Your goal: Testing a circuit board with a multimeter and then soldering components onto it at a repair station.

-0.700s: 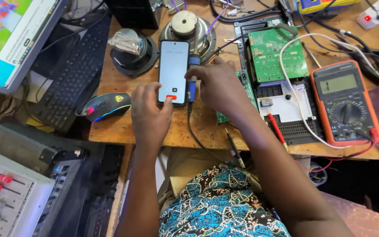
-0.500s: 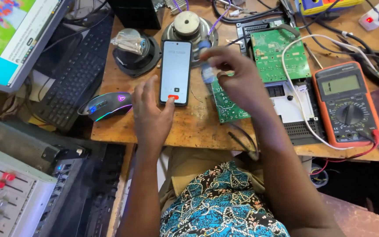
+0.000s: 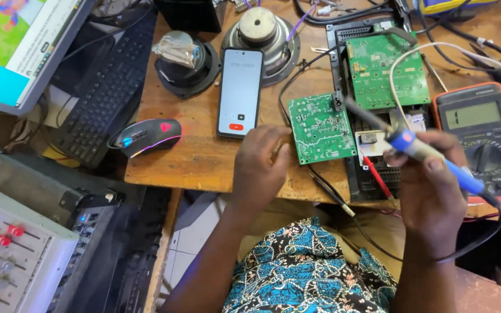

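Note:
My right hand (image 3: pixel 433 185) grips a blue-handled soldering iron (image 3: pixel 413 145), its metal tip pointing up-left toward a small green circuit board (image 3: pixel 320 127) on the wooden bench. My left hand (image 3: pixel 259 168) rests on the bench with fingers loosely curled, its fingertips by the left edge of that board and just below a smartphone (image 3: pixel 240 91) lying face up with a lit screen and a red button. A larger green circuit board (image 3: pixel 387 69) sits on a black chassis behind.
An orange multimeter (image 3: pixel 479 136) lies at the right with red and black leads. Two loose speakers (image 3: pixel 260 35) stand at the back, a glowing mouse (image 3: pixel 146 136) and black keyboard (image 3: pixel 102 93) at the left, a monitor (image 3: pixel 21 46) far left, a mixer panel (image 3: pixel 13 255) below.
My right hand left the phone, swung right and now holds the soldering iron. My left hand came off the phone's screen and dropped to the bench beside the small board.

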